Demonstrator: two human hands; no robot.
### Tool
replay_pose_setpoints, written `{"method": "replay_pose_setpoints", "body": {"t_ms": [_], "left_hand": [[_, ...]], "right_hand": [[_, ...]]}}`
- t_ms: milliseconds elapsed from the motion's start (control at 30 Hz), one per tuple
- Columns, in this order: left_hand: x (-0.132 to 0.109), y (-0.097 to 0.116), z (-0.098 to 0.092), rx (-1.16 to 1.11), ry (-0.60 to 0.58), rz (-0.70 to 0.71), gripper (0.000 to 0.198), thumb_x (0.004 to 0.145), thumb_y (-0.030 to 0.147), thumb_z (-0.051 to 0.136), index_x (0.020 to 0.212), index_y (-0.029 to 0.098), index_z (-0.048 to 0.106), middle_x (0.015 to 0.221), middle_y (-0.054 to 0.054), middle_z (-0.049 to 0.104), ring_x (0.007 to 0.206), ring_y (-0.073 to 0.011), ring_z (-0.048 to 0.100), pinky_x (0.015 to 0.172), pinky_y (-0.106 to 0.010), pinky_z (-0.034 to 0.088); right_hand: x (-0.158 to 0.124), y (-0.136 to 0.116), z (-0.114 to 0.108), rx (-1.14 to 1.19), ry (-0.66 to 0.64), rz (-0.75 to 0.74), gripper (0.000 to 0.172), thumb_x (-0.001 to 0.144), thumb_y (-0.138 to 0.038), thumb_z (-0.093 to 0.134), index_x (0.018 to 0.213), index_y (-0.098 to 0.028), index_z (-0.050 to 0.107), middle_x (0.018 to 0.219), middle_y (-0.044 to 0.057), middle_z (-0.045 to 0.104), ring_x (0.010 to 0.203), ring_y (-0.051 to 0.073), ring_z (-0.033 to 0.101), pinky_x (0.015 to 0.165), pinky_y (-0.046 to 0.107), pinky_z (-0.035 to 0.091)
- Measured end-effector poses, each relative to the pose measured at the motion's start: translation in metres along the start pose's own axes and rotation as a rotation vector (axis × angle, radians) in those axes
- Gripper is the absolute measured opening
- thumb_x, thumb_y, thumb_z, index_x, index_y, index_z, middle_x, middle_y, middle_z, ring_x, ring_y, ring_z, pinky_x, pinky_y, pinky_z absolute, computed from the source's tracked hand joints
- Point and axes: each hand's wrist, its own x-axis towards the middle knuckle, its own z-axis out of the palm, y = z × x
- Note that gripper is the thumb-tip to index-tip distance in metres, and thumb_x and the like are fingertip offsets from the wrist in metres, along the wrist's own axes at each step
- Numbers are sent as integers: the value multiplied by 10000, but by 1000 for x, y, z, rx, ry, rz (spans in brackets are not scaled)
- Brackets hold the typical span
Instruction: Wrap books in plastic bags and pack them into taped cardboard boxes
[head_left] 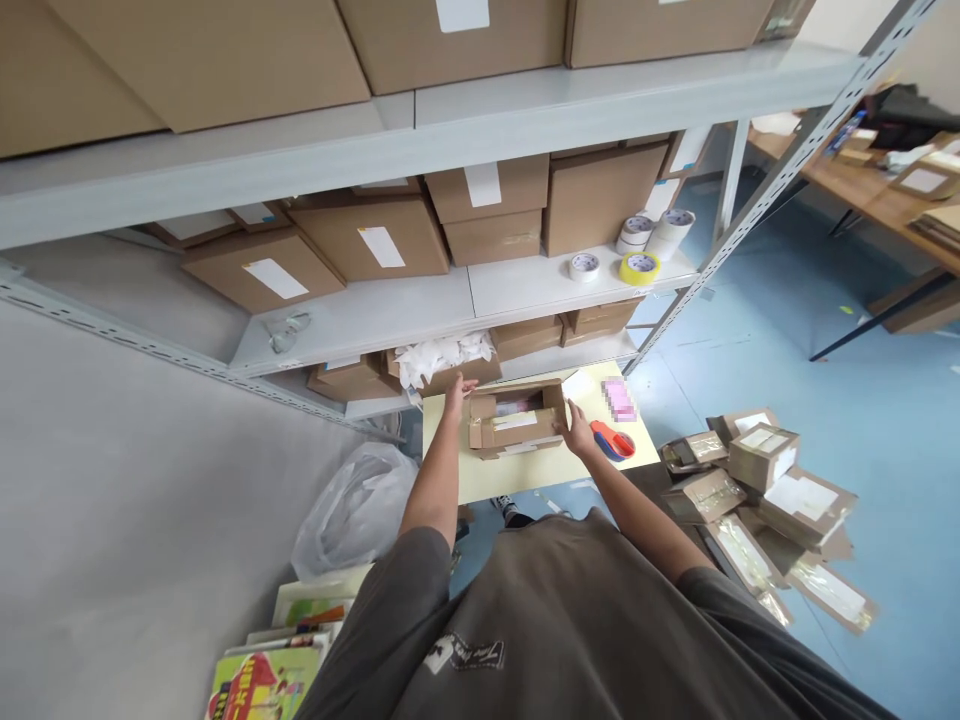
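An open cardboard box sits on a pale yellow table in front of me, with something pinkish and partly hidden inside it. My left hand is at the box's back left corner, its fingers stretched out and apart; contact with the cardboard is unclear. At the right end of the box, my right hand grips the side wall between thumb and fingers. Close to that hand lies a red and blue tape dispenser. A pink item, blurred out, and a white paper lie behind it.
A metal shelf with cartons and tape rolls rises behind the table. White crumpled material fills a carton below. A plastic bag stands left; used boxes are piled on the floor right.
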Motion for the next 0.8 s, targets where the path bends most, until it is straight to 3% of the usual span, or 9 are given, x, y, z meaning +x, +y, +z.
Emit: {"method": "replay_pose_setpoints", "body": {"t_ms": [67,200,267,333,433,533,633,800], "left_hand": [[-13,-8,-3,71,-17,56,637,920,706,624,1202,157,784,1262,-176,767,1226,-318,686,1027,-409,545],[-43,-22,1,286,29,85,675,845,499,819,1437,224,648,1531,-153,623,1306,-304,649,1080,-382,512],[-55,-25,8,391,67,11,624,905,485,751,1449,206,624,1526,-173,624,1344,-327,635,1093,-403,502],[-64,-24,17,487,88,-128,522,984,534,623,1361,176,664,1401,-202,701,1325,-370,652,1060,-444,515],[-71,-21,29,592,110,-286,518,1044,589,460,1235,171,698,1231,-221,764,1224,-417,706,972,-479,546],[-72,-18,36,643,164,-272,492,1064,544,414,1269,177,671,1240,-216,762,1203,-413,719,955,-485,559],[-69,-20,39,644,178,-203,485,1074,470,415,1434,188,577,1343,-188,734,1277,-364,691,1018,-462,550],[-64,-28,44,652,254,-152,492,1063,428,476,1505,216,524,1388,-169,715,1308,-337,673,1049,-448,539]], "right_hand": [[-3,0,0,-15,26,2,844,965,-395,623,1719,-260,266,1665,181,435,1441,367,547,1119,496,511],[-5,-1,-3,-51,49,-36,871,979,-403,632,1735,-284,216,1730,174,354,1507,382,473,1161,526,470],[-3,-1,-9,-66,44,-66,859,989,-395,618,1738,-290,210,1743,171,337,1518,388,452,1165,544,465],[-1,2,-17,-82,39,-99,845,991,-376,607,1737,-285,221,1751,168,326,1531,388,427,1176,559,453],[-1,12,-34,-114,28,-109,824,983,-349,596,1728,-257,256,1758,167,308,1548,372,391,1181,551,451],[-6,33,-54,-152,34,-59,796,982,-330,593,1714,-240,297,1752,165,321,1550,359,381,1173,526,463],[-16,62,-72,-181,44,19,757,994,-335,603,1695,-240,333,1736,169,347,1545,365,379,1165,523,467],[-31,114,-84,-187,0,112,692,989,-327,638,1633,-183,427,1679,206,415,1491,376,435,1166,484,458]]}}
